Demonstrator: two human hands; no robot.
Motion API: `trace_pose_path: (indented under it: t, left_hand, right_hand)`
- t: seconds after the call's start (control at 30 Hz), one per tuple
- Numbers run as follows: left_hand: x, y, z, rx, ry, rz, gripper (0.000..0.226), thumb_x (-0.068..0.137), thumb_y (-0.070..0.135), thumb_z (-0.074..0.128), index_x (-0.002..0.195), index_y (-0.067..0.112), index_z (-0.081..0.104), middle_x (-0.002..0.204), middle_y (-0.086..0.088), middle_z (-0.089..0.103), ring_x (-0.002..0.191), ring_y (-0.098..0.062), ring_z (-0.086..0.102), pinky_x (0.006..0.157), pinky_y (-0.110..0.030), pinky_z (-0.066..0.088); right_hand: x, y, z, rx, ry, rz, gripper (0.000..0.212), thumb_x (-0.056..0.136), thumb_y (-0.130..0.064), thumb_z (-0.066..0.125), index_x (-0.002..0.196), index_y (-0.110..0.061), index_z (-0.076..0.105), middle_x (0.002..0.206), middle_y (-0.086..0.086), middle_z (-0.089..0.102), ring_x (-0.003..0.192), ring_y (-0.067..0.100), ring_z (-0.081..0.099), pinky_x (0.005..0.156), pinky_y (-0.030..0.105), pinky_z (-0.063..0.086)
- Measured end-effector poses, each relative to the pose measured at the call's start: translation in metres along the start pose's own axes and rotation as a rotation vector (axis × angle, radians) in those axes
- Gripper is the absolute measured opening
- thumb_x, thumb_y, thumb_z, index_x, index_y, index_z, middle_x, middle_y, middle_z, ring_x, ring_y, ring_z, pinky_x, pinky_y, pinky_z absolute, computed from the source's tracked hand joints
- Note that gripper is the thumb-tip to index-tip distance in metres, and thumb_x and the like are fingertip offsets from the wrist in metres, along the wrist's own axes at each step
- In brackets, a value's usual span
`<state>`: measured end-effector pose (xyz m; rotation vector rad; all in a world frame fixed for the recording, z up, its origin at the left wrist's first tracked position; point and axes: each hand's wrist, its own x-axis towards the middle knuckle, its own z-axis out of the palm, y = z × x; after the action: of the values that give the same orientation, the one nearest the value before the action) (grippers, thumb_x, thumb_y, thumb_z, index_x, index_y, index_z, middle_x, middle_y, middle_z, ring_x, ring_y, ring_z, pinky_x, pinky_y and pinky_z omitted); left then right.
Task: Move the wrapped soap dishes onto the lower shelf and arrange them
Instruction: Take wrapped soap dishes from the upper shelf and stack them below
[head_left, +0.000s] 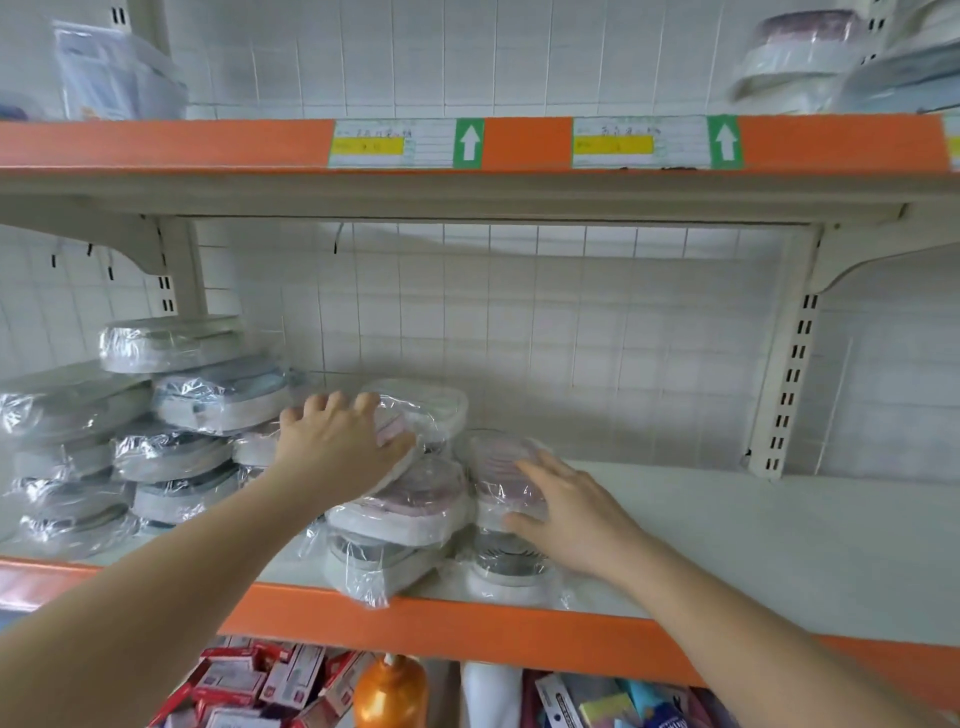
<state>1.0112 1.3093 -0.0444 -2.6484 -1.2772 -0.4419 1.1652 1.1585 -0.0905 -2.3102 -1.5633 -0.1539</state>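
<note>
1. Lower white shelf with orange front edge (779, 545): I judge we're at the arranging step, w/ clear-wrapped oval soap dishes (400, 506) already here.
2. Count: approx 10 grey/blue ones stacked left, 5 pink/grey centre, 2-3 on the upper shelf.
3. Left hand (337, 447): fingers spread flat, pressing the tilted top dish.
4. Right hand (576, 512): fingers straight, resting on the right stack. Next: square the stacks.

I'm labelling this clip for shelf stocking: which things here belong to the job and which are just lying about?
Job:
- pink wrapped soap dishes under the left hand and right hand
- grey wrapped soap dishes stacked at left
- lower shelf
- wrapped dishes on the upper shelf

Lying about:
- orange bottle
- red boxes
- shelf labels
</note>
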Motion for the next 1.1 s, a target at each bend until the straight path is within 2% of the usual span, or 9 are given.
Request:
trace_pose_path:
  t: [0.17, 0.27, 0.37, 0.5, 0.6, 0.77, 0.87, 1.0, 1.1]
  left_hand:
    - [-0.017, 0.018, -0.069, -0.126, 0.598, 0.537, 0.06, 0.083, 0.054, 0.029, 0.117, 0.014, 0.06, 0.11, -0.005, 0.066, 0.097, -0.03, 0.062, 0.082, -0.038, 0.048]
    - [-0.025, 0.032, -0.123, -0.223, 0.898, 0.784, 0.036, 0.088, 0.034, 0.043, 0.106, 0.01, 0.064, 0.095, -0.004, 0.067, 0.089, -0.021, 0.056, 0.075, -0.032, 0.043]
    - [-0.021, 0.045, -0.169, -0.382, 1.012, 0.883, 0.028, 0.087, 0.032, 0.044, 0.106, 0.018, 0.059, 0.088, 0.007, 0.057, 0.084, -0.011, 0.048, 0.075, -0.028, 0.036]
    - [0.002, 0.083, -0.213, -0.528, 0.891, 0.862, 0.028, 0.078, 0.048, 0.041, 0.103, 0.041, 0.054, 0.093, 0.015, 0.059, 0.085, -0.016, 0.056, 0.082, -0.044, 0.047]
    - [0.021, 0.126, -0.238, -0.481, 0.81, 0.824, 0.038, 0.077, 0.056, 0.04, 0.108, 0.039, 0.054, 0.1, 0.012, 0.058, 0.088, -0.015, 0.055, 0.081, -0.035, 0.044]
    - [0.062, 0.21, -0.267, -0.247, 0.573, 0.722, 0.046, 0.09, 0.044, 0.047, 0.133, 0.03, 0.04, 0.128, 0.002, 0.048, 0.11, -0.021, 0.049, 0.088, -0.029, 0.037]
    - [0.095, 0.255, -0.279, -0.232, 0.504, 0.68, 0.053, 0.093, 0.038, 0.048, 0.141, 0.022, 0.032, 0.138, -0.007, 0.039, 0.123, -0.027, 0.043, 0.094, -0.032, 0.035]
    - [0.132, 0.301, -0.289, -0.233, 0.433, 0.627, 0.062, 0.092, 0.033, 0.048, 0.146, 0.016, 0.022, 0.145, -0.013, 0.031, 0.128, -0.031, 0.039, 0.099, -0.036, 0.035]
    - [0.158, 0.317, -0.291, -0.195, 0.388, 0.581, 0.069, 0.092, 0.041, 0.046, 0.148, 0.017, 0.015, 0.148, -0.014, 0.027, 0.133, -0.032, 0.033, 0.107, -0.041, 0.031]
  right_hand:
    - [-0.017, -0.007, -0.091, -0.015, 0.178, -0.12, 0.043, 0.09, -0.044, 0.052, 0.13, -0.03, 0.051, 0.131, -0.005, 0.055, 0.114, 0.01, 0.052, 0.088, 0.019, 0.04]
    - [-0.04, -0.014, -0.164, -0.016, 0.378, -0.184, 0.03, 0.085, -0.047, 0.053, 0.11, -0.034, 0.065, 0.095, -0.019, 0.064, 0.079, 0.001, 0.058, 0.069, 0.006, 0.039]
    - [-0.066, -0.013, -0.225, -0.106, 0.671, -0.28, 0.021, 0.081, -0.04, 0.055, 0.089, -0.03, 0.071, 0.063, -0.033, 0.054, 0.072, -0.008, 0.056, 0.066, -0.001, 0.036]
    - [-0.076, 0.019, -0.296, -0.262, 0.881, -0.152, 0.007, 0.081, -0.037, 0.058, 0.083, -0.036, 0.065, 0.054, -0.031, 0.053, 0.063, -0.008, 0.054, 0.064, -0.001, 0.033]
    - [-0.073, 0.061, -0.338, -0.349, 0.905, 0.083, 0.01, 0.086, -0.025, 0.058, 0.091, -0.031, 0.064, 0.075, -0.011, 0.06, 0.067, 0.008, 0.05, 0.059, 0.02, 0.03]
    - [-0.054, 0.113, -0.355, -0.41, 0.736, 0.349, 0.048, 0.087, -0.04, 0.057, 0.132, -0.025, 0.049, 0.131, 0.007, 0.054, 0.119, 0.025, 0.048, 0.091, 0.029, 0.037]
    - [-0.028, 0.12, -0.357, -0.393, 0.636, 0.358, 0.074, 0.08, -0.061, 0.053, 0.144, -0.03, 0.032, 0.149, 0.006, 0.035, 0.133, 0.027, 0.035, 0.102, 0.035, 0.034]
    - [-0.008, 0.124, -0.353, -0.438, 0.414, 0.302, 0.071, 0.07, -0.077, 0.04, 0.126, -0.036, 0.05, 0.138, -0.001, 0.048, 0.122, 0.024, 0.044, 0.098, 0.036, 0.038]
    - [-0.02, 0.141, -0.357, -0.358, 0.433, 0.222, 0.074, 0.066, -0.076, 0.046, 0.131, -0.041, 0.046, 0.142, -0.003, 0.041, 0.132, 0.021, 0.033, 0.105, 0.032, 0.028]
